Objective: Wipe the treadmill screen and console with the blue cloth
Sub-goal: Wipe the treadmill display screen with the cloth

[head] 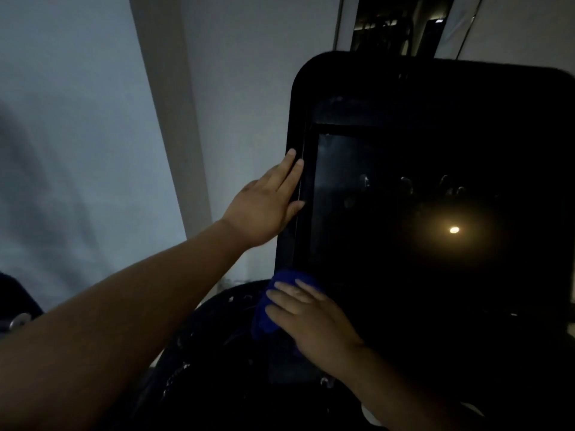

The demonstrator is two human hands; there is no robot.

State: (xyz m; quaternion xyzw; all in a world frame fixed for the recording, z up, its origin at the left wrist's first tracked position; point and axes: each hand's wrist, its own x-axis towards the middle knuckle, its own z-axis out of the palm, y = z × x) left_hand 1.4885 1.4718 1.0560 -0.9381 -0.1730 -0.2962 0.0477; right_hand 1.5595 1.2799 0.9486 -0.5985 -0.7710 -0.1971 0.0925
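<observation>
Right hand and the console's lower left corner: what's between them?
The blue cloth, pressed against the console by the right hand with straight fingers; the head view shows it.

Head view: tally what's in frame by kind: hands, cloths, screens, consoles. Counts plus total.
Hands: 2 (left hand, right hand)
Blue cloth: 1
Screen: 1
Console: 1
Total: 5
</observation>
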